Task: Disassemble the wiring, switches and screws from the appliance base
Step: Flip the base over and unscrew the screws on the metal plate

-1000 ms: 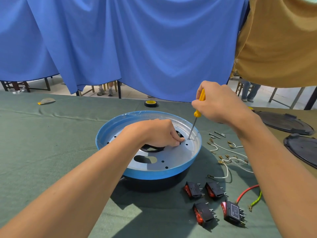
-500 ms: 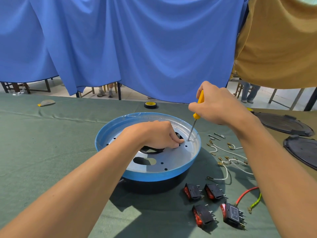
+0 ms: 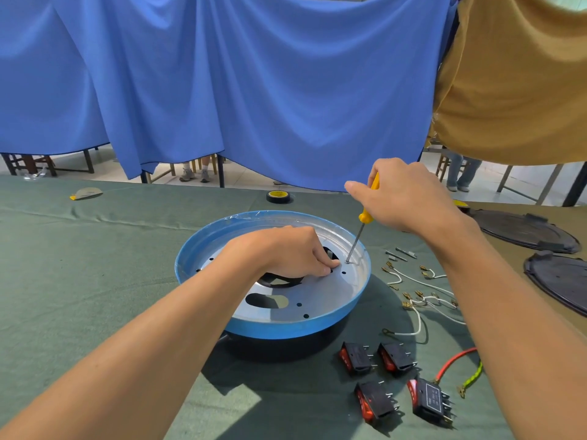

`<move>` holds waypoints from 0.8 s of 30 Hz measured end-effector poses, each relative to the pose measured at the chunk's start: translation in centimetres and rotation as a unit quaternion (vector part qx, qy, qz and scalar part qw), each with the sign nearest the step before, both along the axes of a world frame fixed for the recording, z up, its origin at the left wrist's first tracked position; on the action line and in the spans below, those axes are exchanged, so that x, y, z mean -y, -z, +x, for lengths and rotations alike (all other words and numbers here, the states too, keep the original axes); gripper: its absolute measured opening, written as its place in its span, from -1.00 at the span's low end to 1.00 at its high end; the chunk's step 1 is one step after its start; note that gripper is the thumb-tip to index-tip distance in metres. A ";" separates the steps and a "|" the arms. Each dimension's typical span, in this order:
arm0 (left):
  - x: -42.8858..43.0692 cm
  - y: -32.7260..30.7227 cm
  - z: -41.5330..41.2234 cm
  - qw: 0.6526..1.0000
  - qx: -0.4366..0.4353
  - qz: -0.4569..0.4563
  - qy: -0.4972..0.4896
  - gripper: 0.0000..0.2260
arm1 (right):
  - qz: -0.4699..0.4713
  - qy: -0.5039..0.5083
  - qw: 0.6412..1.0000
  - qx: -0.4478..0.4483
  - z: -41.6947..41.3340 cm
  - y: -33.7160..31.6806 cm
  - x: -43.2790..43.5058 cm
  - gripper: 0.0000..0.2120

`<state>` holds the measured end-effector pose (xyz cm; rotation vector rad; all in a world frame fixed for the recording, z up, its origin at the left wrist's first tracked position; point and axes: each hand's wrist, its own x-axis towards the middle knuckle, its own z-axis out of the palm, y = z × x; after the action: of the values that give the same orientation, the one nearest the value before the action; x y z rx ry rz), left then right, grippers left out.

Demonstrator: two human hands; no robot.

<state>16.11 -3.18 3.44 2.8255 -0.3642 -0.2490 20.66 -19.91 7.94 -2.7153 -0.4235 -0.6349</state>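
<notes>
The round appliance base [image 3: 324, 322] with a blue rim and a silver metal plate sits on the green cloth. My right hand [image 3: 409, 198] grips a yellow-handled screwdriver [image 3: 365, 214], its tip set on a screw [image 3: 347, 262] near the plate's far right edge. My left hand [image 3: 286, 252] rests on the plate beside that screw, fingers curled with their tips pressed to the metal. Several black and red rocker switches [image 3: 394, 357] lie in front right of the base. Loose white wires [image 3: 422, 296] with brass terminals lie to its right.
A red wire and a green-yellow wire [image 3: 470, 373] lie by the nearest switch. Two dark round covers [image 3: 524, 230] sit at the right. A yellow tape roll [image 3: 279, 195] lies behind the base. Blue and tan cloths hang at the back.
My right hand has shifted slightly on the screwdriver handle, its forefinger now stretched out to the left. The tip stays on the same screw. My left hand has not moved.
</notes>
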 end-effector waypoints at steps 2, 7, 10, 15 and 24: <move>0.0 0.0 0.0 1.000 0.000 -0.001 0.000 -0.72 | 0.007 -0.014 1.000 -0.010 0.0 0.0 0.0 -0.75; 0.1 -0.1 -0.1 1.000 0.002 -0.003 -0.004 -0.73 | 0.020 -0.046 0.998 -0.047 0.0 0.0 -0.1 -0.83; 0.1 -0.1 -0.2 1.000 0.001 -0.006 -0.006 -0.73 | -0.006 -0.015 1.000 -0.007 -0.1 0.3 -0.3 -0.66; 0.1 -0.2 -0.3 1.000 0.006 -0.002 -0.008 -0.74 | 0.019 -0.050 0.998 -0.029 0.0 0.1 -0.3 -0.84; 0.1 -0.3 -0.6 1.000 0.004 0.000 -0.007 -0.73 | 0.008 -0.047 0.999 0.008 -0.3 0.4 -0.8 -0.80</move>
<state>15.50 -3.31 3.77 2.8293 -0.3449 -0.2334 20.35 -19.13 7.58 -2.6588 -0.5428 -0.6321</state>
